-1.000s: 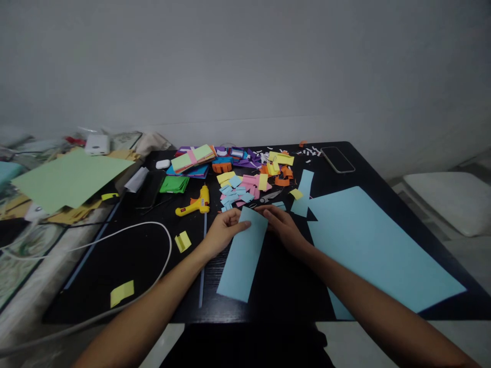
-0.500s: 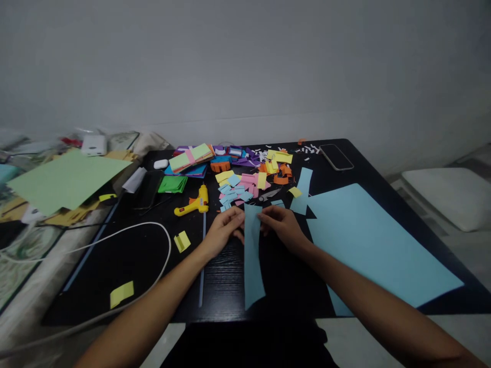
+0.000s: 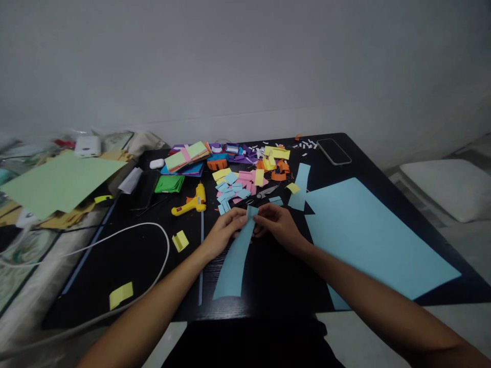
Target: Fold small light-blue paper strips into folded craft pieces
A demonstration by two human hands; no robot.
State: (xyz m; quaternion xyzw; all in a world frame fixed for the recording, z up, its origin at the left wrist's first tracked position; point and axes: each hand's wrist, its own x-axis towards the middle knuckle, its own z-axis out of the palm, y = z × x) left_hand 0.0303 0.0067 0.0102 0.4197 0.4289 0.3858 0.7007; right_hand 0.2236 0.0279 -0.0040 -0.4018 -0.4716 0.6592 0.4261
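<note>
A long light-blue paper strip [image 3: 235,260] runs from my hands toward me over the black table [image 3: 126,266]. My left hand [image 3: 224,230] and my right hand [image 3: 278,225] both pinch its far end, fingers closed, hands almost touching. The strip looks folded lengthwise and bows slightly. Just beyond my fingers lies a heap of small blue, pink and yellow paper pieces [image 3: 238,186], with scissors [image 3: 266,192] beside it. A big light-blue sheet [image 3: 368,240] lies to the right of my right arm.
A yellow glue gun [image 3: 192,202] sits left of the heap, its white cable [image 3: 153,240] looping across the table. Folded coloured papers [image 3: 187,156], a green stack [image 3: 169,184], yellow scraps [image 3: 120,294] and a phone [image 3: 333,151] lie around. A large green sheet [image 3: 61,181] rests at the left.
The wide blue piece has been folded lengthwise into a narrow strip. Its near end has swung left, and my hands have come closer together at the far end.
</note>
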